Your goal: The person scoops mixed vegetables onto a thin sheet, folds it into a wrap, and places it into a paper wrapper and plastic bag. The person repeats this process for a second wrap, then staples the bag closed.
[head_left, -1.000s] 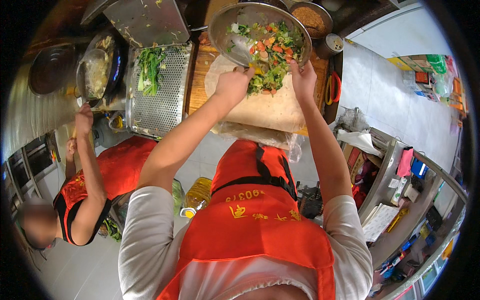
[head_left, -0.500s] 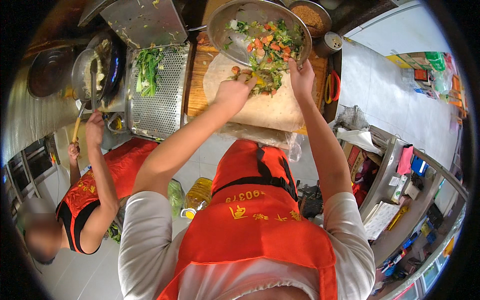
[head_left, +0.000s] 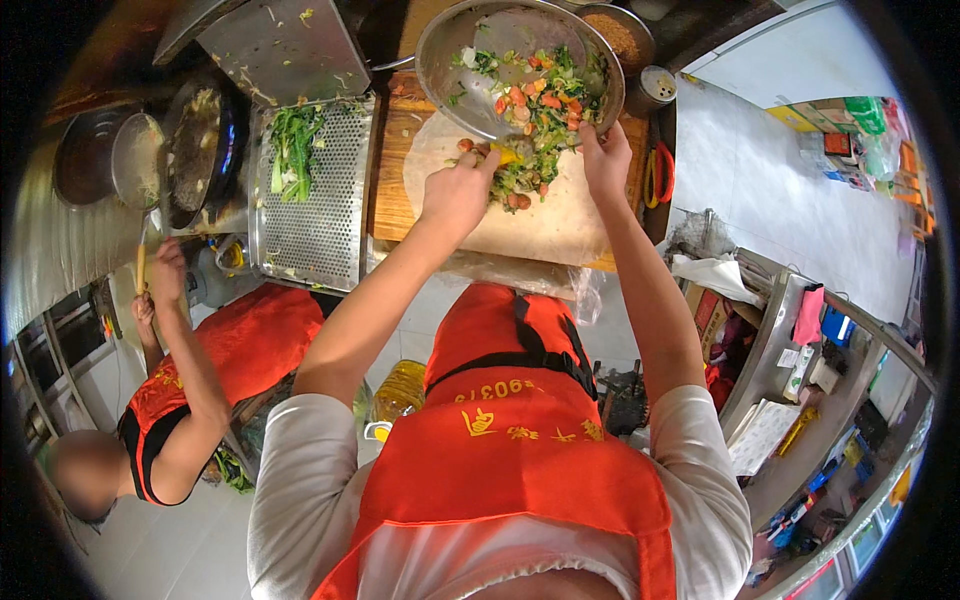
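Head view: right hand (head_left: 605,160) grips bowl (head_left: 470,60); left hand (head_left: 458,190) rakes vegetables (head_left: 535,100).

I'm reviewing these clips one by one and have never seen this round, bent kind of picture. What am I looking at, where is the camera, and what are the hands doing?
There is no machine here: a person wears a wide fisheye camera on the head, looking down, so straight edges bend near the rim. The two forearms rising from the bottom are that person's own. The right hand tilts a metal bowl of chopped vegetables; the left hand pulls filling out of it onto a pale flat wrap lying on a wooden board. Left of the board sits a perforated metal tray with leafy greens. At far left a co-worker's hand, holding a utensil, is at a pan.
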{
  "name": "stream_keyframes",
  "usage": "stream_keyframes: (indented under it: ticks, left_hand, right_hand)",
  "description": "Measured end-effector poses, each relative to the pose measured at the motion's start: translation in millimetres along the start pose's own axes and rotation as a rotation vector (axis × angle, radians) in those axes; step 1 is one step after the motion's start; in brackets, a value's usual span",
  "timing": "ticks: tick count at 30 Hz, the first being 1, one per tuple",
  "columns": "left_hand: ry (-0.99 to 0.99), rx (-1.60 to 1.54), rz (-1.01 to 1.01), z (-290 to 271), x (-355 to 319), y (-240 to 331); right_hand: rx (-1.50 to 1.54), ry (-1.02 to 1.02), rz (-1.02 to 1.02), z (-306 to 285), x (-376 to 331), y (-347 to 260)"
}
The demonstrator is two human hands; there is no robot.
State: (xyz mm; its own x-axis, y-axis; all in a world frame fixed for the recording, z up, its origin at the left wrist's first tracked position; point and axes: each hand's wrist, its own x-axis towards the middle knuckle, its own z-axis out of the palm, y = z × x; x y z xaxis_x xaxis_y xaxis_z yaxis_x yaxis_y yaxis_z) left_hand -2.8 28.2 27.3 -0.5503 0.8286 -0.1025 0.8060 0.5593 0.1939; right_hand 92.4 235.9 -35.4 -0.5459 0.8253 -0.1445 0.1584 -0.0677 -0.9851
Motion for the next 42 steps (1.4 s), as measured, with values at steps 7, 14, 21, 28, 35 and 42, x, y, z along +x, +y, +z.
stream_keyframes:
  ticks: [7,14,21,28,35,42]
  left_hand:
    - [0.044,-0.362,0.003,-25.4,-7.9,8.0]
    - [-0.217,-0.621,-0.188,-1.0,-0.5,-4.9]
    - [-0.252,-1.098,-0.459,37.6,-2.9,-43.7]
    - [-0.130,-1.056,-0.519,-40.8,-34.5,-32.0]
    - [0.031,-0.871,-0.132,-49.4,-20.3,-18.8]
    - [-0.230,-0.212,-0.040,-78.6,60.5,-3.8]
  right_hand:
    - [-0.101,-0.002,-0.035,-8.9,5.0,-19.3]
    - [0.045,-0.026,0.039,-15.3,10.4,-41.7]
    - [0.061,-0.074,0.121,-29.1,16.5,-65.2]
    - [0.079,-0.035,0.209,-40.3,22.4,-84.4]
    - [0.126,-0.075,0.169,-24.2,17.4,-73.0]
    - [-0.066,-0.103,0.069,-17.3,9.8,-50.5]
